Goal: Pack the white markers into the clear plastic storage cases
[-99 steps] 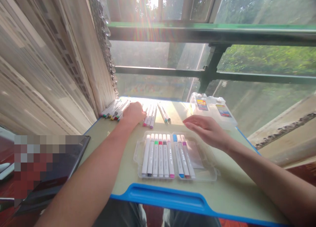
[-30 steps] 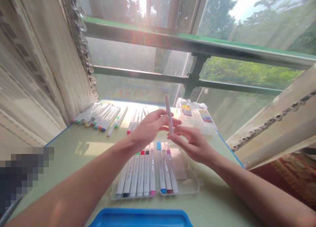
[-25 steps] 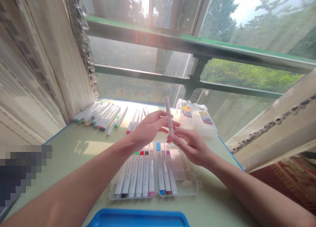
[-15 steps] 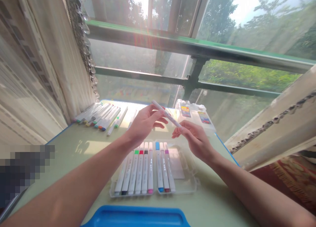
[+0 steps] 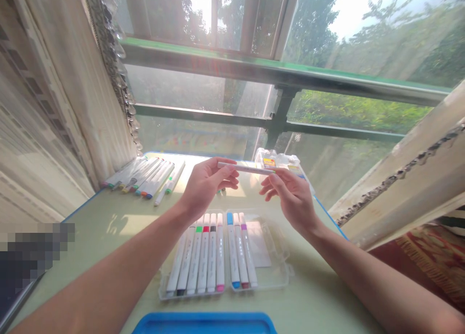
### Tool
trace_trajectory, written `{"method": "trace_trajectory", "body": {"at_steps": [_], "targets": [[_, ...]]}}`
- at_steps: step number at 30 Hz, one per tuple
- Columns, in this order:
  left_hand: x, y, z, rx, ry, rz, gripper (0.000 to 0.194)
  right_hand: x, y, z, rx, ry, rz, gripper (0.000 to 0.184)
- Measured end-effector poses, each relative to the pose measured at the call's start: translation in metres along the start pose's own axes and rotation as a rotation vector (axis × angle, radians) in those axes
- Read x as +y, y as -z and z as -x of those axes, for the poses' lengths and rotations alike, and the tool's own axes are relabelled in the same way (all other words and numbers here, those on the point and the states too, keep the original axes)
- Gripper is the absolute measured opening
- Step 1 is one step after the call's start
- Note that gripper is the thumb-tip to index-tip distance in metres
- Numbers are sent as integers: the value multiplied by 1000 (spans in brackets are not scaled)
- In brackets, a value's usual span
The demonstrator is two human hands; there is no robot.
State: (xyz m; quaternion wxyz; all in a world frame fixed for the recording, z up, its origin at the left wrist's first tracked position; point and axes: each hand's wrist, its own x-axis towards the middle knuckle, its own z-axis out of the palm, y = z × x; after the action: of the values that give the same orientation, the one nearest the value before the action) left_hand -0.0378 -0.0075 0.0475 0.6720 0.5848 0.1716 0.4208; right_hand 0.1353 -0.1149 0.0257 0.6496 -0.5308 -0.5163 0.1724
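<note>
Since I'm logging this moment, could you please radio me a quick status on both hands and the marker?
Left hand, right hand: one at each end. Marker: nearly level between them. No obstruction seen around it.

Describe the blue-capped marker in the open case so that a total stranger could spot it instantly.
On the pale green tabletop, between the forearms, lies an open clear case. Its right half holds three white-bodied markers side by side, and the blue-capped marker is the leftmost. Unlike its neighbours, it is blue at both ends.
</note>
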Motion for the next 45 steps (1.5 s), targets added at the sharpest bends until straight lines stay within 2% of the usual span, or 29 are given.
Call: {"method": "trace_trajectory", "body": {"at_steps": [11, 19, 23, 30, 41, 45], "targets": [[-1, 0, -3, 39, 29, 89, 23, -2, -3, 2, 71, 51, 0, 25], [3, 1, -1, -11, 56, 186, 28, 2, -2, 0, 33, -16, -58, 25], [2, 1, -1, -6, 56, 149, 27, 2, 0, -1, 33, -75, -95, 28], [-2, 4, -4, 75, 46, 22, 25, 3, 0, -1, 22, -119, -207, 25], [-5, 5, -5, 31, 63, 44, 25, 6, 2, 0, 33, -23, -210, 13], [-4, 5, -4, 52, 71, 10, 23, 4, 2, 0, 28, -22, -196, 16]]}}
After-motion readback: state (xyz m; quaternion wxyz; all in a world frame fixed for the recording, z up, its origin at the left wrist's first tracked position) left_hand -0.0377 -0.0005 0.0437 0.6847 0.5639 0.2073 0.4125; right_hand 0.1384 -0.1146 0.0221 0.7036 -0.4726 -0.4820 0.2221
